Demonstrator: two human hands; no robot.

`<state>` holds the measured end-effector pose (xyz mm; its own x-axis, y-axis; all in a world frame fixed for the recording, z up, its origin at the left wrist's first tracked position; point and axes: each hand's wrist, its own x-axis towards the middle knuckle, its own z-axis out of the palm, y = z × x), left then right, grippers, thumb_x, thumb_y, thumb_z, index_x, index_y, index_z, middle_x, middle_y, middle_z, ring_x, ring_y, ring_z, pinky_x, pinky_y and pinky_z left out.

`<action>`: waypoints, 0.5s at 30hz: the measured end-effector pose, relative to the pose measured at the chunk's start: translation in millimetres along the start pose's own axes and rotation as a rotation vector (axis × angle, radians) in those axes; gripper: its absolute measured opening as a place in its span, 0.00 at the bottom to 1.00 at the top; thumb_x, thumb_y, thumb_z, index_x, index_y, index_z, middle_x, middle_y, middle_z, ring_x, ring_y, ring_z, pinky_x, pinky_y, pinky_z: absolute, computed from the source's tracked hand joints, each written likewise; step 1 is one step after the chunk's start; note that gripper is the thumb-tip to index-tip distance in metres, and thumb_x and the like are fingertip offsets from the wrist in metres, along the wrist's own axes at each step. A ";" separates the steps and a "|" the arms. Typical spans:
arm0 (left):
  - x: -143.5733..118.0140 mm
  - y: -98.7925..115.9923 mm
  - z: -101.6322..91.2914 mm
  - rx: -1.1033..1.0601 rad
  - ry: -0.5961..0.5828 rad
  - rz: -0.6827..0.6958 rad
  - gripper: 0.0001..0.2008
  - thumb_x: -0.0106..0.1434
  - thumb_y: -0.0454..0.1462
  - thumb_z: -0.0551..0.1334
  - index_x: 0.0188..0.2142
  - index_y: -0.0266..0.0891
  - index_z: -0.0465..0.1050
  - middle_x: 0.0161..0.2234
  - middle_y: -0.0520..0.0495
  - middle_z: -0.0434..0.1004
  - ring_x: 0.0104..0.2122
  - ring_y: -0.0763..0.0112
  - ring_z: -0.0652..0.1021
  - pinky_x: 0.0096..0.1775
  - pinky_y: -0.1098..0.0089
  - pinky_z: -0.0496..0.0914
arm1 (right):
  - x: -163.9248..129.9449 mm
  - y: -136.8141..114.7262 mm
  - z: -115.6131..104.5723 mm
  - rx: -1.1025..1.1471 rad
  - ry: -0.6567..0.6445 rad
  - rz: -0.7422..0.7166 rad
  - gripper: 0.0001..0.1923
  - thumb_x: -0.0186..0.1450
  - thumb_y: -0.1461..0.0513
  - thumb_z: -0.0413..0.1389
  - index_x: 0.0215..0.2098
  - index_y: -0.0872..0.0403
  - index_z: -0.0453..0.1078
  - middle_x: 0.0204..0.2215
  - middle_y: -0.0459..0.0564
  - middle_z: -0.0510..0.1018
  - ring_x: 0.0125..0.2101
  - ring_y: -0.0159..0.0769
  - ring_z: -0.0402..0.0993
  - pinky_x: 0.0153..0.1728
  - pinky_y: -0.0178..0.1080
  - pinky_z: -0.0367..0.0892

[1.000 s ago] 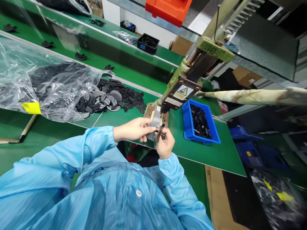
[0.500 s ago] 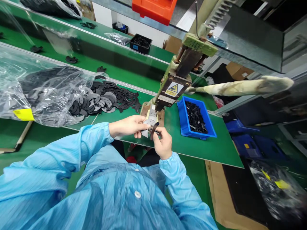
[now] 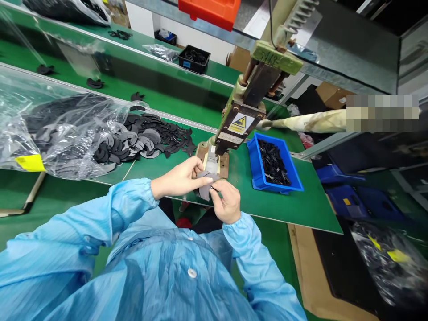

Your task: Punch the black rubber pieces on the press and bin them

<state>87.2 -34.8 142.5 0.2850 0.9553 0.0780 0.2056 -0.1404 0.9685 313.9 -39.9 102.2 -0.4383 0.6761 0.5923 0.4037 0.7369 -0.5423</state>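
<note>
Both hands pinch one grey flat piece [image 3: 204, 187] just in front of the press [image 3: 234, 129]. Left hand [image 3: 179, 180] grips its upper end, right hand [image 3: 227, 203] its side, fingers closed. Its long axis runs toward the person, lower end pointing down. Earlier the right hand held a dark curved strip upright beside it; that strip is now hidden.

Clad in a light blue smock of thin, faintly striped, slightly sheer fabric, darker clothing showing through at 6 o'clock. Long sleeves, loose and wrinkled, gathered into elastic cuffs at both wrists. Small round button of the same pale blue on the front placket near 6 o'clock; a second fastening on the sleeve toward 8 o'clock. Left hand [image 3: 179, 179] and right hand [image 3: 227, 203] bare, no gloves, rings or watch.
</note>
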 end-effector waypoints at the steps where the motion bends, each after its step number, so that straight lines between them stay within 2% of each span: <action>1: -0.7 -1.5 -0.8 -0.091 -0.076 -0.048 0.21 0.65 0.53 0.71 0.42 0.40 0.72 0.34 0.52 0.74 0.31 0.72 0.73 0.33 0.71 0.68 | -0.9 1.0 0.0 -0.001 -0.002 0.003 0.05 0.72 0.61 0.58 0.45 0.50 0.75 0.38 0.51 0.83 0.40 0.38 0.81 0.43 0.44 0.77; 3: -0.2 -6.3 -5.2 -0.202 -0.230 -0.130 0.24 0.65 0.56 0.70 0.42 0.38 0.74 0.32 0.51 0.75 0.29 0.73 0.74 0.30 0.72 0.68 | -3.7 5.6 -1.3 -0.008 -0.011 0.021 0.07 0.72 0.60 0.58 0.47 0.49 0.76 0.39 0.51 0.84 0.41 0.39 0.82 0.44 0.45 0.79; 4: 2.1 -10.5 -9.5 -0.216 -0.259 -0.161 0.24 0.66 0.57 0.70 0.40 0.37 0.75 0.30 0.51 0.75 0.27 0.74 0.73 0.29 0.73 0.67 | -5.8 9.6 -2.8 -0.016 -0.009 0.039 0.09 0.71 0.60 0.59 0.49 0.49 0.76 0.41 0.52 0.85 0.43 0.39 0.83 0.46 0.45 0.79; 5: 6.8 -16.5 -15.4 -0.213 -0.238 -0.186 0.24 0.66 0.57 0.70 0.39 0.37 0.75 0.29 0.52 0.74 0.26 0.75 0.72 0.27 0.74 0.66 | -8.8 15.1 -5.0 -0.029 0.002 0.068 0.11 0.72 0.59 0.59 0.52 0.49 0.75 0.43 0.52 0.85 0.45 0.40 0.83 0.48 0.46 0.80; 8: 38.3 -43.6 -43.7 -0.168 0.031 -0.248 0.22 0.67 0.53 0.71 0.34 0.36 0.74 0.25 0.52 0.72 0.21 0.77 0.71 0.23 0.76 0.64 | -22.4 39.9 -14.3 -0.091 0.100 0.197 0.15 0.73 0.58 0.57 0.57 0.50 0.72 0.47 0.55 0.83 0.48 0.41 0.82 0.51 0.48 0.80; 11: 95.7 -73.1 -81.6 -0.141 0.309 -0.410 0.18 0.68 0.46 0.71 0.31 0.37 0.71 0.25 0.49 0.74 0.21 0.77 0.73 0.24 0.76 0.69 | -39.4 69.2 -22.1 -0.160 0.194 0.313 0.13 0.74 0.58 0.56 0.54 0.51 0.72 0.46 0.57 0.82 0.46 0.42 0.82 0.50 0.50 0.80; 13: 142.4 -86.2 -106.2 -0.074 0.418 -0.492 0.16 0.69 0.42 0.71 0.31 0.37 0.69 0.25 0.48 0.76 0.21 0.77 0.75 0.28 0.75 0.74 | -48.3 84.5 -23.8 -0.191 0.215 0.362 0.12 0.74 0.57 0.56 0.52 0.52 0.73 0.46 0.57 0.82 0.46 0.43 0.82 0.49 0.50 0.80; 15: 188.8 -92.4 -127.6 0.015 0.471 -0.501 0.15 0.69 0.42 0.71 0.33 0.37 0.69 0.25 0.47 0.76 0.21 0.76 0.76 0.29 0.73 0.76 | -53.5 94.3 -23.3 -0.204 0.212 0.392 0.12 0.74 0.56 0.56 0.51 0.51 0.74 0.46 0.56 0.83 0.46 0.43 0.82 0.48 0.49 0.80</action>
<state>2.6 191.7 97.9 -0.2842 0.9167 -0.2808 0.2200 0.3474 0.9116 394.0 -6.7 33.3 -0.0572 0.8716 0.4869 0.6643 0.3973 -0.6332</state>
